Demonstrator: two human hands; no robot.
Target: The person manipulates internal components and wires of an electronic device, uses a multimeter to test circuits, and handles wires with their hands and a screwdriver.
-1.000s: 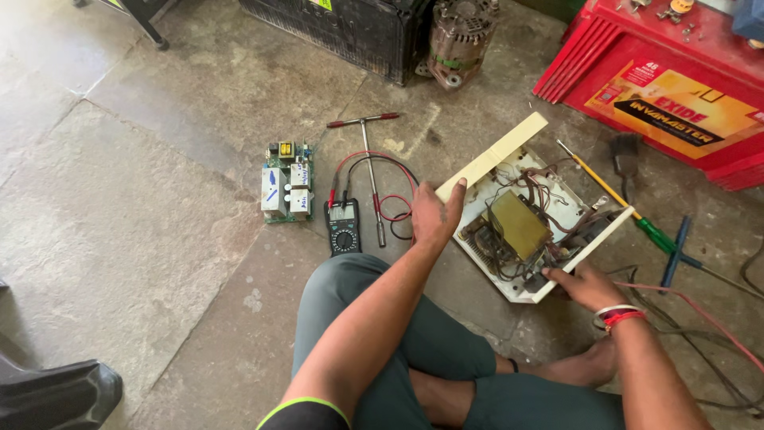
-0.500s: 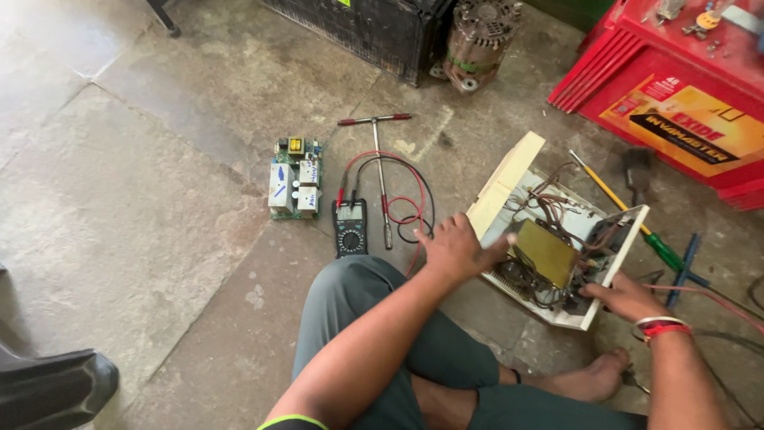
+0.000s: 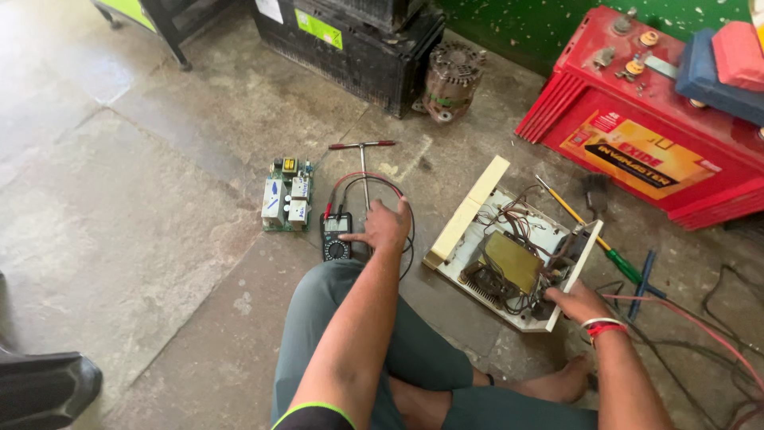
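Left hand (image 3: 384, 225), fingers spread open, is touching the black handheld multimeter (image 3: 336, 236) just to its left; right hand (image 3: 578, 302) is gripping the opened white metal chassis (image 3: 509, 255).

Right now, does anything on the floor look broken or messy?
Yes. The white box by the right hand lies open, its wires and insides bare. A green circuit board sits loose on the floor. The left hand rests by the meter, whose leads loop untidily.
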